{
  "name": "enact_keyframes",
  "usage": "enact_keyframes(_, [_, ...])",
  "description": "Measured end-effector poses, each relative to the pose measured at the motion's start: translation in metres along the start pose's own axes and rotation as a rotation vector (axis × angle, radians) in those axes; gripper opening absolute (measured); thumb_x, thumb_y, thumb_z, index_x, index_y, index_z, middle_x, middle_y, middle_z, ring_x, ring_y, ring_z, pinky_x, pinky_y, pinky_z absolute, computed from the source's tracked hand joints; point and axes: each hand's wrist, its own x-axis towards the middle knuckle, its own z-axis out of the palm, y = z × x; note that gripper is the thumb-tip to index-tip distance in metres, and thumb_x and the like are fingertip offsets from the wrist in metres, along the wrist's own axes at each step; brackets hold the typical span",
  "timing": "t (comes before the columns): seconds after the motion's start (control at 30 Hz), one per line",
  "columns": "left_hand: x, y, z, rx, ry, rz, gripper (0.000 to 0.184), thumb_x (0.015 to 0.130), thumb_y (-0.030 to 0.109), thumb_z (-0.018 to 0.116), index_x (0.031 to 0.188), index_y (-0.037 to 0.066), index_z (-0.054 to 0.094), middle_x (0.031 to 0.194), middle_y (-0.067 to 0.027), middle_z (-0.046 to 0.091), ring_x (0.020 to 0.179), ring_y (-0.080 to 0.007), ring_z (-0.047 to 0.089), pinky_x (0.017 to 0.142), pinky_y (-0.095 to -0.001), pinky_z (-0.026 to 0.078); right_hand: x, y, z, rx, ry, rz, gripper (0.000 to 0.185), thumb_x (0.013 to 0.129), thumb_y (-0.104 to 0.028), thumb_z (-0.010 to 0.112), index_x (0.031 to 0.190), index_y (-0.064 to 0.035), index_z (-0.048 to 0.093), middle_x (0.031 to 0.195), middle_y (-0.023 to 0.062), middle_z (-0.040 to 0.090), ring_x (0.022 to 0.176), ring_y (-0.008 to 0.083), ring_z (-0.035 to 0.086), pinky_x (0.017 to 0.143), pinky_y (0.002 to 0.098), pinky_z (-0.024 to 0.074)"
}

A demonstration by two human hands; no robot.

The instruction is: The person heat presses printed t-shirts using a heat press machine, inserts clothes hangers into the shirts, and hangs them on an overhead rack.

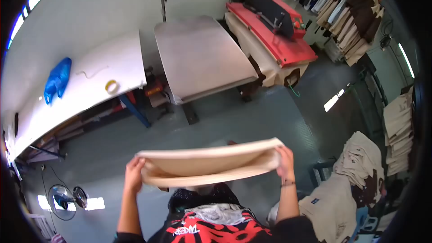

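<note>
The beige cloth [211, 165] hangs in the lower middle of the frame, above the floor [180, 130] and in front of the wearer's body, lying directly between the two hands. Its long axis runs across the frame, the right end slightly higher, and it sags open between its far and near edges like a shallow trough. The left grip [133, 174] is closed on the left end, and the right grip [285, 162], a little blurred, is closed on the right end; how the fingers behind the cloth are set cannot be told. The grey plate [202, 58] lies beyond the cloth, toward the upper middle, well apart from it across the floor. The plate's lower edge also climbs rightward, more steeply than the cloth, and neither hand looks clearly nearer to it. The red press [274, 36] stands at upper right; the white desk [112, 58] is at left.
</note>
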Motion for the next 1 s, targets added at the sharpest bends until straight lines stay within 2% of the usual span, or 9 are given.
enact_keyframes(0.1, [0.034, 0.048, 0.018, 0.741, -0.104, -0.069, 0.078, 0.071, 0.018, 0.072, 0.138, -0.006, 0.039, 0.124, -0.0249, 0.057, 0.115, -0.0299, 0.056, 0.096, -0.0326, 0.044, 0.049, -0.055, 0.030, -0.675, -0.211, -0.081, 0.046, 0.081, -0.009, 0.066, 0.123, 0.0059, 0.055, 0.116, 0.0144, 0.063, 0.107, 0.0213, 0.059, 0.094, 0.0302, 0.0446])
enact_keyframes(0.2, [0.080, 0.093, 0.053, 1.115, -0.249, -0.014, 0.077, 0.067, 0.024, 0.075, 0.133, -0.005, 0.046, 0.117, -0.0240, 0.061, 0.109, -0.0302, 0.060, 0.092, -0.0328, 0.046, 0.121, -0.093, 0.054, -1.093, -0.346, 0.070, 0.081, 0.062, -0.021, 0.083, 0.130, 0.0065, 0.048, 0.125, 0.0210, 0.058, 0.115, 0.0281, 0.057, 0.098, 0.0328, 0.0434])
enact_keyframes(0.37, [0.169, 0.119, 0.100, 1.255, -0.492, -0.329, 0.062, 0.065, 0.023, 0.075, 0.123, 0.006, 0.058, 0.096, -0.0133, 0.068, 0.089, -0.0253, 0.065, 0.078, -0.0344, 0.052, 0.261, -0.092, 0.074, -1.625, -0.521, 0.168, 0.045, 0.062, -0.033, 0.077, 0.090, 0.0011, 0.071, 0.091, 0.0183, 0.070, 0.077, 0.0259, 0.066, 0.067, 0.0376, 0.0525])
enact_keyframes(0.5, [0.210, 0.143, 0.123, 1.372, -0.544, -0.368, 0.056, 0.068, 0.017, 0.070, 0.122, 0.008, 0.061, 0.096, -0.0082, 0.066, 0.087, -0.0202, 0.062, 0.075, -0.0295, 0.050, 0.310, -0.129, 0.091, -1.471, -0.652, 0.149, 0.033, 0.069, -0.027, 0.072, 0.082, 0.0028, 0.069, 0.083, 0.0174, 0.067, 0.074, 0.0213, 0.062, 0.062, 0.0342, 0.0494])
enact_keyframes(0.57, [0.230, 0.156, 0.121, 1.519, -0.569, -0.394, 0.056, 0.071, 0.010, 0.065, 0.126, 0.008, 0.058, 0.103, -0.0071, 0.064, 0.091, -0.0186, 0.061, 0.076, -0.0268, 0.050, 0.349, -0.121, 0.086, -0.415, -0.685, 0.282, 0.029, 0.076, -0.014, 0.066, 0.099, 0.0044, 0.063, 0.087, 0.0135, 0.065, 0.077, 0.0222, 0.063, 0.067, 0.0335, 0.0513])
enact_keyframes(0.6, [0.235, 0.154, 0.107, 1.051, -0.544, -0.383, 0.059, 0.073, 0.004, 0.062, 0.131, 0.010, 0.056, 0.109, -0.0071, 0.063, 0.092, -0.0164, 0.060, 0.076, -0.0274, 0.050, 0.357, -0.125, 0.089, -0.121, -0.626, 0.325, 0.018, 0.080, -0.004, 0.056, 0.096, 0.0036, 0.062, 0.088, 0.0143, 0.064, 0.080, 0.0260, 0.064, 0.075, 0.0364, 0.0529])
enact_keyframes(0.7, [0.249, 0.175, 0.114, 0.909, -0.419, -0.411, 0.056, 0.081, 0.014, 0.067, 0.135, 0.010, 0.052, 0.113, -0.0102, 0.063, 0.099, -0.0165, 0.060, 0.084, -0.0296, 0.050, 0.397, -0.126, 0.109, 0.335, -0.620, 0.503, 0.018, 0.084, -0.006, 0.050, 0.090, 0.0076, 0.060, 0.088, 0.0179, 0.065, 0.082, 0.0292, 0.065, 0.079, 0.0411, 0.0532])
enact_keyframes(0.83, [0.272, 0.178, 0.114, 0.866, -0.293, -0.459, 0.073, 0.079, 0.051, 0.072, 0.132, 0.004, 0.052, 0.120, -0.0164, 0.061, 0.107, -0.0236, 0.059, 0.092, -0.0343, 0.047, 0.425, -0.143, 0.150, 0.146, -0.613, 0.349, 0.014, 0.084, -0.007, 0.055, 0.081, 0.0050, 0.062, 0.080, 0.0155, 0.066, 0.076, 0.0262, 0.064, 0.072, 0.0356, 0.0514])
enact_keyframes(1.0, [0.241, 0.225, 0.149, 1.663, -0.672, -0.309, 0.077, 0.064, 0.050, 0.081, 0.125, 0.007, 0.059, 0.107, -0.0164, 0.067, 0.101, -0.0271, 0.063, 0.092, -0.0368, 0.047, 0.416, -0.152, 0.149, -0.455, -0.870, -0.196, 0.008, 0.081, -0.004, 0.060, 0.074, -0.0044, 0.057, 0.073, 0.0025, 0.062, 0.066, 0.0122, 0.058, 0.062, 0.0278, 0.0471])
